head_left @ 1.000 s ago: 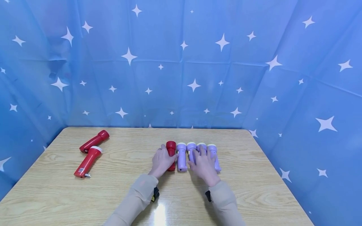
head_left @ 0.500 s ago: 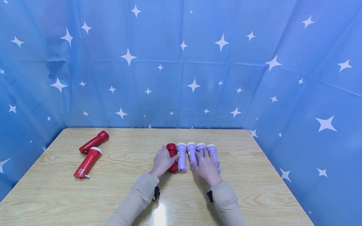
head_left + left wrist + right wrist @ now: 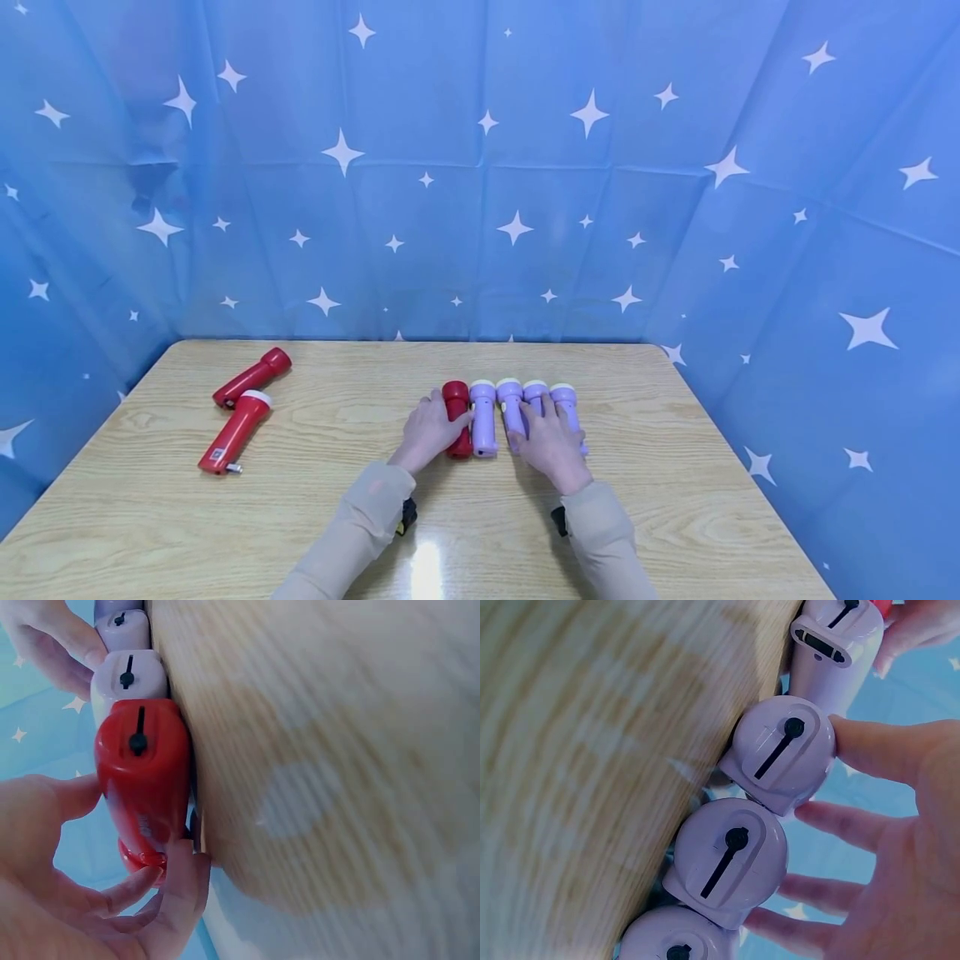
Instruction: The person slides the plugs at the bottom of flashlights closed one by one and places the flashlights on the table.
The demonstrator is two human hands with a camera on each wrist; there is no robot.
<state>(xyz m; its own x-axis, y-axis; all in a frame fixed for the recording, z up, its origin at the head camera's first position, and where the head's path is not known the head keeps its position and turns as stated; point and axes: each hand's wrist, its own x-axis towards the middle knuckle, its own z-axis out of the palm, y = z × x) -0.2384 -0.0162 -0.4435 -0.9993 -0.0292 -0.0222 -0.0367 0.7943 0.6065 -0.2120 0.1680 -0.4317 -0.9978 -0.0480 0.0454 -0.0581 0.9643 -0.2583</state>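
Observation:
My left hand (image 3: 431,430) grips a red flashlight (image 3: 146,780), thumb on one side and fingers curled on the other. Side by side to its right lies a row of purple flashlights with pale rims. The nearest purple flashlight (image 3: 483,429) touches or almost touches the red one. My right hand (image 3: 551,442) spreads over the others. In the right wrist view its thumb and index finger touch opposite sides of a second purple flashlight (image 3: 780,750). Its other fingers reach along a third purple flashlight (image 3: 727,855) and the end one (image 3: 679,937). Slider slots show on the butt ends.
At the table's left lie two more red flashlights: an all-red one (image 3: 251,379) behind, and a white-rimmed one (image 3: 234,433) with a metal plug sticking out. The wooden table (image 3: 712,500) ends at a blue star-patterned curtain (image 3: 420,200).
The red flashlight in my left hand has slid slightly towards me, its head nearer in line with the purple ones. My right hand has shifted a little right and nearer.

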